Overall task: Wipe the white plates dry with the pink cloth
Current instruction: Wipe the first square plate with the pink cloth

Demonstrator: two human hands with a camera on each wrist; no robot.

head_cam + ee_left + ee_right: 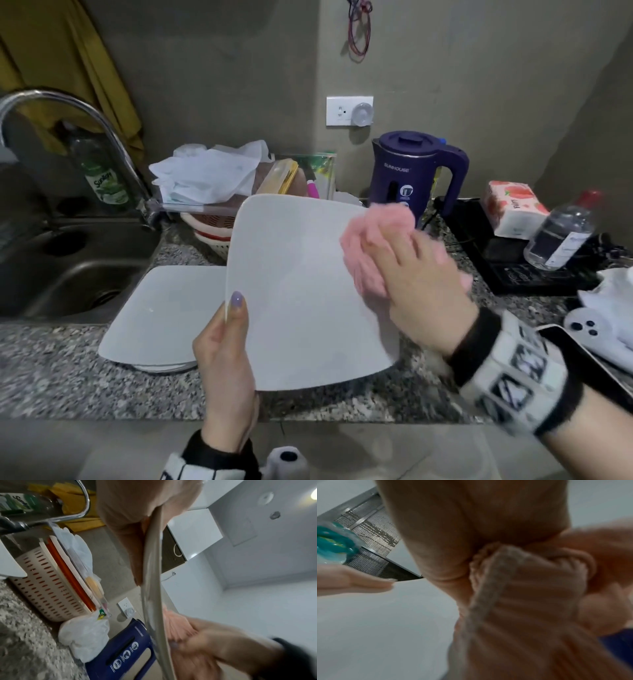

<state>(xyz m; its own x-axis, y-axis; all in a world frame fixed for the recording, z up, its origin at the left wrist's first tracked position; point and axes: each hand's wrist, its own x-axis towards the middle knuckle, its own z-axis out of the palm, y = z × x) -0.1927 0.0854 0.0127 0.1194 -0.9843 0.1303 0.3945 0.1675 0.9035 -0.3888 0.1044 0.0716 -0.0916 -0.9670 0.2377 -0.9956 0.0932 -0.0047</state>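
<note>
A square white plate (294, 291) is held tilted above the counter; my left hand (226, 346) grips its lower left edge, thumb on the face. In the left wrist view the plate (152, 563) shows edge-on, pinched by my left hand (135, 524). My right hand (414, 274) presses the bunched pink cloth (370, 236) against the plate's upper right part, fingers curled over it. The right wrist view shows the cloth (522, 601) under my right hand (471, 527), blurred. More white plates (161, 315) lie stacked flat on the counter left of the held one.
A steel sink (68, 274) and tap (85, 109) are at the left. Behind the plate stand a perforated basket (209, 229), white bags (205, 171) and a purple kettle (411, 171). A tissue pack (513, 209), bottle (561, 233) and black hob (507, 260) are at the right.
</note>
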